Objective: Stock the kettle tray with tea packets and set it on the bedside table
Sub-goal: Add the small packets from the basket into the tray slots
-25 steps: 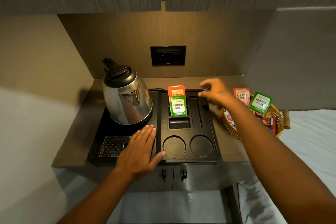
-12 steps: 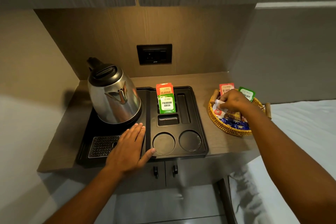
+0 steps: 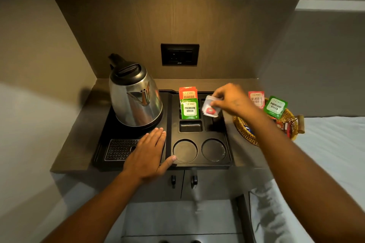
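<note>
A black kettle tray [image 3: 169, 124] lies on the wooden bedside table [image 3: 79, 124], carrying a steel kettle [image 3: 136, 96] on its left half. An orange Classic packet [image 3: 188, 92] and a green Premium Green packet [image 3: 189, 109] stand in the tray's back slots. My right hand [image 3: 231, 100] hovers over the long right slot, pinching a white sachet [image 3: 210, 109] with a red mark. My left hand [image 3: 148, 152] lies flat on the tray beside the drip grille [image 3: 120, 149], holding nothing.
A wicker basket [image 3: 246, 130] at the table's right end holds more packets, among them a red Classic Assam packet [image 3: 256, 99] and a green one [image 3: 275, 106]. A bed with white sheets [image 3: 325, 163] adjoins on the right. A wall socket [image 3: 179, 54] sits behind the tray.
My right hand went from the tray to the basket, took a white sachet and carried it back left over the tray's long slot. The left hand stayed put.
</note>
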A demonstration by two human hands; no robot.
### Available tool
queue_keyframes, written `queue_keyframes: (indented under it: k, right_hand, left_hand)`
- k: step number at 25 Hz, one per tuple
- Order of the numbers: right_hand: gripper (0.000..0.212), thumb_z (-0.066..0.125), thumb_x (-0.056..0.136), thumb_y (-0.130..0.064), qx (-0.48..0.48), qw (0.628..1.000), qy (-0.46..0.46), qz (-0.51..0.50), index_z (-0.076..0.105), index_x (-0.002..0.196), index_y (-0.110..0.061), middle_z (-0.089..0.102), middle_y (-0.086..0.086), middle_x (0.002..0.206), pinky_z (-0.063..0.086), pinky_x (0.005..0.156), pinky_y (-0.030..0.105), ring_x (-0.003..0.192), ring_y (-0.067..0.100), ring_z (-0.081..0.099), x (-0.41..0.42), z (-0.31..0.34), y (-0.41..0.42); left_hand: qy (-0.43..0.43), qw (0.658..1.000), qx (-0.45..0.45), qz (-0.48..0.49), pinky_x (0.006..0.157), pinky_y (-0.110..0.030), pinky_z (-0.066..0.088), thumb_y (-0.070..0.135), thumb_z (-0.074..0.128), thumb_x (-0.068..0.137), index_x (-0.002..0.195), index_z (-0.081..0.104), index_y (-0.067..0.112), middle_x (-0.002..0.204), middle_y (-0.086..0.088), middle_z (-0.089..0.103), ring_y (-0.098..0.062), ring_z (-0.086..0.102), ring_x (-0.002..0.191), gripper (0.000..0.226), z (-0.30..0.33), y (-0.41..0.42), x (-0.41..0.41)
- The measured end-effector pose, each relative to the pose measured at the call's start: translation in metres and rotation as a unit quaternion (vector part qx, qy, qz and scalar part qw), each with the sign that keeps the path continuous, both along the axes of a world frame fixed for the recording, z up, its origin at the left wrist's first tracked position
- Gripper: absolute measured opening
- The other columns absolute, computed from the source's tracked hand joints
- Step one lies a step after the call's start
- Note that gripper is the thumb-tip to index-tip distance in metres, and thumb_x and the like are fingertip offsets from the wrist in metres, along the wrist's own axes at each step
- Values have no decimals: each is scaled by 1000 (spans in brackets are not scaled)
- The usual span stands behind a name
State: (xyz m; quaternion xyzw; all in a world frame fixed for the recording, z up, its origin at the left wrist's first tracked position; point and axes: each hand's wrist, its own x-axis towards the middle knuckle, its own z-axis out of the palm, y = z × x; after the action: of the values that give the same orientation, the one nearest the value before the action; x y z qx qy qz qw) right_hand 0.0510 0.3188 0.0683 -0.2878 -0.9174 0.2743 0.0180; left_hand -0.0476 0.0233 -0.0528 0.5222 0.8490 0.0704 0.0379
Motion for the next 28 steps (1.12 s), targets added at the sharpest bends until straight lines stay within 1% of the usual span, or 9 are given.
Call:
queue_keyframes:
  k: [1, 3, 5, 9, 12, 14, 18, 23, 28]
  right_hand:
    - [4, 72, 79, -24, -2, 1000, -16, 18, 71, 82, -26, 67, -9, 77, 47, 59, 24, 72, 7, 62, -17, -15, -19]
    - [18, 72, 79, -26, 9, 996, -65, 56, 71, 95, -19, 69, -1, 93, 55, 73, 35, 83, 14, 64, -39, -46, -44]
    - [21, 74, 78, -25, -3, 994, -93, 63, 71, 97, -16, 68, 5, 102, 55, 80, 41, 90, 20, 63, -45, -65, -54]
    - [31, 78, 73, -27, -29, 996, -46, 64, 68, 101, -20, 67, 3, 107, 53, 81, 36, 95, 18, 62, -34, -62, -47]
    - [42, 77, 74, -26, 38, 999, -4, -21, 62, 113, -25, 65, -1, 114, 47, 83, 31, 102, 16, 60, 13, -45, -6]
    - [41, 76, 75, -23, 70, 989, -65, -109, 63, 114, -25, 66, 4, 116, 49, 79, 33, 99, 20, 61, 62, -41, 39]
    - [45, 80, 67, -45, 98, 951, -261, -134, 66, 105, -27, 58, 0, 102, 38, 72, 31, 96, 18, 53, 122, -48, 79]
    - [27, 80, 70, -37, 49, 967, -229, -98, 71, 93, -25, 64, 0, 95, 46, 57, 22, 75, 11, 54, 112, -70, 77]
    - [21, 83, 67, -24, 40, 973, -203, -99, 69, 83, -25, 61, -3, 80, 50, 61, 27, 74, 12, 54, 104, -74, 76]
  left_hand:
    - [-1, 1000, 1, 1, 122, -40, 9, 77, 11, 87, 154, 13, 14, 163, -6, 15, -19, 6, 150, 92, 1, 0, 0]
    - [-4, 1000, 1, 2, 122, -40, 9, 77, 11, 87, 154, 11, 15, 163, -5, 13, -18, 4, 151, 92, 0, 0, 2]
    - [-10, 1000, 1, 5, 123, -40, 9, 78, 10, 86, 154, 10, 16, 163, -3, 11, -17, 3, 151, 92, -1, 0, 2]
    - [-14, 1000, 5, 1, 122, -42, 11, 78, 11, 86, 154, 11, 16, 163, -4, 13, -18, 5, 151, 92, -4, 0, 0]
    - [-13, 1000, 7, 4, 122, -43, 14, 77, 12, 87, 154, 12, 15, 163, -5, 15, -18, 6, 150, 91, -4, 0, -1]
    - [-12, 1000, 3, 3, 122, -44, 14, 78, 10, 86, 154, 13, 15, 163, -5, 15, -19, 7, 150, 93, -3, 1, 0]
    - [-9, 1000, -3, 1, 122, -42, 11, 78, 8, 84, 154, 14, 14, 163, -6, 15, -20, 8, 150, 95, 2, 1, 2]
    - [-6, 1000, -8, -4, 121, -41, 9, 80, 2, 81, 153, 17, 12, 162, -7, 16, -21, 9, 150, 100, 8, 2, 4]
    - [-12, 1000, -15, 0, 121, -41, 7, 80, 1, 80, 154, 14, 13, 163, -6, 12, -20, 6, 151, 100, 11, 2, 5]
